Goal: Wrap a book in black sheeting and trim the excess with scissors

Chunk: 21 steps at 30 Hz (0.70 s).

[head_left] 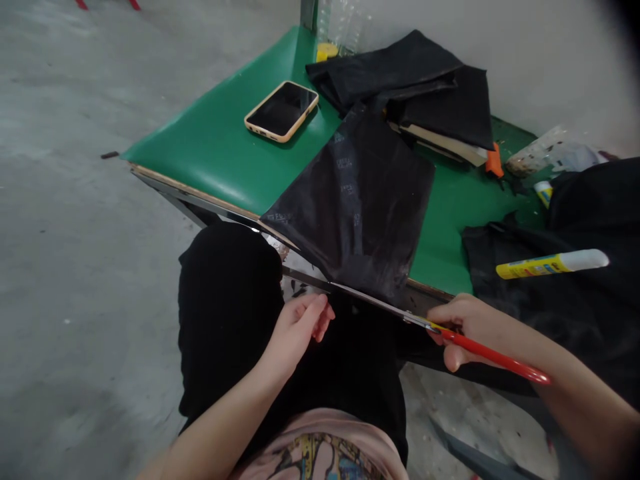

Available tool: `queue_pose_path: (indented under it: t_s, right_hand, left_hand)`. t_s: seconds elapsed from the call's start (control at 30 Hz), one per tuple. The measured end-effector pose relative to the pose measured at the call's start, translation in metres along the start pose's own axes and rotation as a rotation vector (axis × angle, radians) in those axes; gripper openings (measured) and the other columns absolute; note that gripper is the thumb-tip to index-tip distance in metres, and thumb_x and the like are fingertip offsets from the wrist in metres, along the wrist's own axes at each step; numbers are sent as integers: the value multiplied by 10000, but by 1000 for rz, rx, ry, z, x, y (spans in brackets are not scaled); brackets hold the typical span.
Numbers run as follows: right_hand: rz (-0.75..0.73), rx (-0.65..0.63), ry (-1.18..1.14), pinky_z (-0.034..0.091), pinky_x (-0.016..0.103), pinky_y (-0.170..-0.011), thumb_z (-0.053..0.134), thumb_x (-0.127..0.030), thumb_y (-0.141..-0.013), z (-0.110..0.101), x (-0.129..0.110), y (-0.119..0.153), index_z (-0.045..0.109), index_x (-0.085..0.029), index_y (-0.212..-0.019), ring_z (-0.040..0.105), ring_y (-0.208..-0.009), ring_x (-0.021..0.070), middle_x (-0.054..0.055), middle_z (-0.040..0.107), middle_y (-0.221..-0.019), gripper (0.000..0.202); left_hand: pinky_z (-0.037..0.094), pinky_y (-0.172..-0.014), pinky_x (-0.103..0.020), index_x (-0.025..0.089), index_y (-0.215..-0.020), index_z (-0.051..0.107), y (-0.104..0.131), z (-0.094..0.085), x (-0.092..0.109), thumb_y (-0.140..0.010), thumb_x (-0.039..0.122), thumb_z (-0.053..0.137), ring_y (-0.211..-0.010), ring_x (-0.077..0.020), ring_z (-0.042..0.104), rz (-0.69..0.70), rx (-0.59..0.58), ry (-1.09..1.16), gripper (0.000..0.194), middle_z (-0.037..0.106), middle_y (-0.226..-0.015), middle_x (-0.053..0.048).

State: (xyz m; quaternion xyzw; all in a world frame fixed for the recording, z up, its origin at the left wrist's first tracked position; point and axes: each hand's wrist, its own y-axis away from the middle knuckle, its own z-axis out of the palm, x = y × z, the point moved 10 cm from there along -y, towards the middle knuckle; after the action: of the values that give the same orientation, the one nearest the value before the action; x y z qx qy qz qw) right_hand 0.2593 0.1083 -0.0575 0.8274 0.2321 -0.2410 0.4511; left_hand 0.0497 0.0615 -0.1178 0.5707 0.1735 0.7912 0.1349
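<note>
Scissor blades: partly lost against the dark clothing; whether they are parted or closed cannot be told.
Left palm: turned from view, so whether the curled fingers of the left hand [306, 319] pinch anything cannot be told.
White print: on the black sheet [383, 200], too small to read.
Far right corner: clear plastic and scraps, hard to make out; the picture's edge is dark there.
Right hand [465, 327]: closed around the handle end of the scissors [415, 319], one red handle reaching right across the wrist.
Black sheet: left of the right hand, its near edge along the blades; the left hand is just beside that edge, on the near side.
Green tabletop [200, 150]: under the sheet, with a phone [283, 111] far left, folded black material [400, 67] at the far side, and an orange-handled tool [494, 160] to its right.
Yellow glue stick [550, 264]: on black cloth [505, 300], at right.
Room: grey floor [65, 267] at left, pale wall [540, 60] at the far side.
</note>
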Motion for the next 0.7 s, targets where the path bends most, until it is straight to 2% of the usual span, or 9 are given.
queue_pose_path:
  t_s: [0.13, 0.2, 0.3, 0.53, 0.7]
  right_hand:
    - [35, -89, -2, 234, 213, -460, 658, -706, -639, 4, -11, 5, 558, -177, -781, 342, -541, 96, -38, 447, -599, 558]
    - [13, -125, 1, 305, 217, -491, 677, -629, -670, 6, -20, 8, 573, -193, -906, 426, -598, 128, -12, 528, -695, 507]
    - [-52, -114, 28, 377, 241, -555, 685, -576, -674, 6, -30, 11, 558, -196, -971, 472, -668, 160, 12, 560, -789, 499]
    - [-98, -91, 34, 383, 235, -538, 607, -677, -711, 2, -27, 12, 556, -190, -997, 484, -654, 161, 21, 560, -788, 567]
    - [-100, -75, 78, 432, 263, -586, 582, -769, -654, -10, -38, 9, 600, -193, -975, 538, -708, 196, 59, 603, -877, 660]
  left_hand:
    - [288, -479, -223, 138, -621, 578, 0, 0, 1, -864, 441, 507, -432, -82, 403, 5, -3, 10, 394, 457, -476, 24]
    - [288, -476, -223, 140, -627, 582, 1, -1, 0, -867, 446, 505, -439, -84, 403, 12, -9, 16, 396, 461, -479, 21]
    - [296, -481, -223, 143, -637, 584, 1, -1, -1, -877, 442, 496, -447, -86, 403, 19, -21, 13, 393, 465, -480, 20]
    - [296, -486, -230, 140, -623, 574, 3, -3, 3, -878, 436, 484, -444, -90, 405, 24, -6, 16, 400, 453, -474, 18]
    - [295, -476, -230, 141, -612, 569, 3, -4, 3, -873, 432, 480, -448, -94, 398, 19, 5, 25, 401, 447, -484, 16]
